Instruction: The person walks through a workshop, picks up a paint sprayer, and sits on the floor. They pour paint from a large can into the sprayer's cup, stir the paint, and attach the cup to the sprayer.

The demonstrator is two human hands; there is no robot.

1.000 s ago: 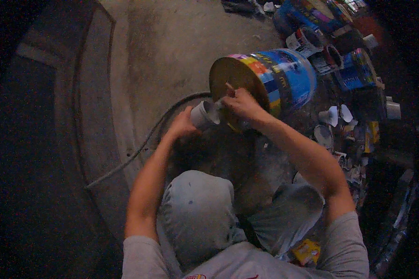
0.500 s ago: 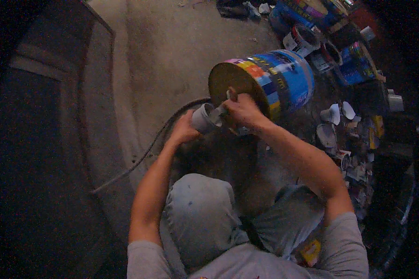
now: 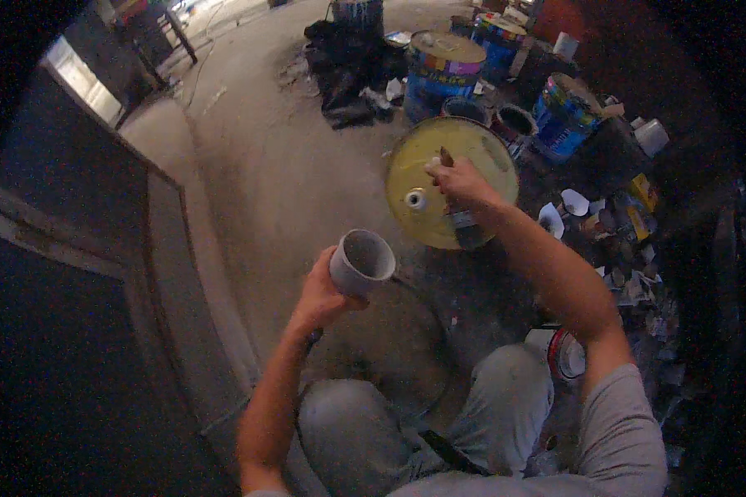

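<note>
A pale grey cup (image 3: 363, 258) is in my left hand (image 3: 322, 294), which is wrapped round its side, with the mouth facing up. My right hand (image 3: 468, 184) is over the yellowish lid of a metal drum (image 3: 414, 157), closed on a paintbrush (image 3: 462, 219). The brown handle tip sticks up past my fingers, and the dark bristles hang below my palm. A small white thing also shows at these fingertips; I cannot tell what it is. Left of that hand, a white round spout (image 3: 415, 199) with a dark hole sits on the lid.
Blue paint drums (image 3: 443, 79) stand behind, near a black plastic bag (image 3: 340, 70). Torn paper and litter (image 3: 634, 224) lie along the right. A dark hose (image 3: 439, 319) curves across the floor near my knees. A dark panelled wall (image 3: 58, 273) runs along the left.
The drum, tipped toward me before, now stands upright. The cup has moved away from the drum, toward me. My right hand and the brush have moved from beside the cup to over the lid.
</note>
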